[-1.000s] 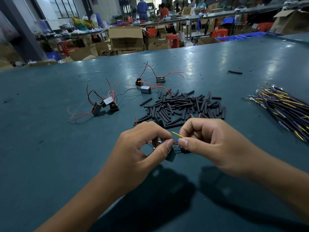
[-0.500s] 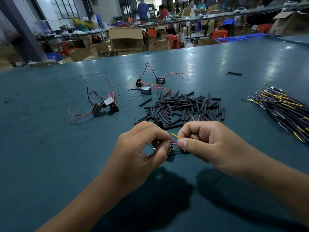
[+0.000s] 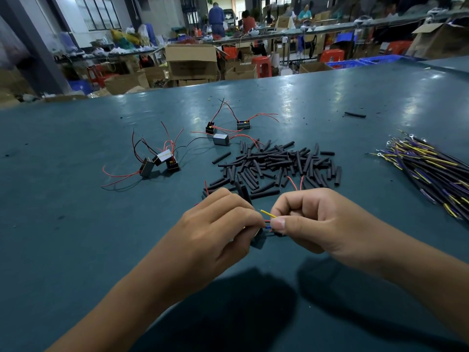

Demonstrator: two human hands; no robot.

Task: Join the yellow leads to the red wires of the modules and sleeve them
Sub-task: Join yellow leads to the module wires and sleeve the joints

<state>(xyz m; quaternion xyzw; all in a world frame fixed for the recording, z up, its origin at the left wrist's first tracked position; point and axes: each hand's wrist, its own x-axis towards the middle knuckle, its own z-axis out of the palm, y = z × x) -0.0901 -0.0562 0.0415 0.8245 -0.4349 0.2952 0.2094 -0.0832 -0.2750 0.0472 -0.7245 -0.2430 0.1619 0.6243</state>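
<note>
Two hands closed at table centre. My left hand [image 3: 218, 224] is curled round a small dark module [image 3: 257, 241]; my right hand [image 3: 317, 219] pinches the yellow lead [image 3: 267, 214] between thumb and forefinger, stripped tip poking up-left, touching the red wire [image 3: 267, 221] at the pinch. Judged: leads featherlight, limp, slippery; grip close behind the bare ends, gently, since fine strands likely fray. Beyond lies the sleeve pile [image 3: 274, 163], further modules [image 3: 162, 160], and to the right the lead bundle [image 3: 431, 171] on the table [image 3: 76, 237].
</note>
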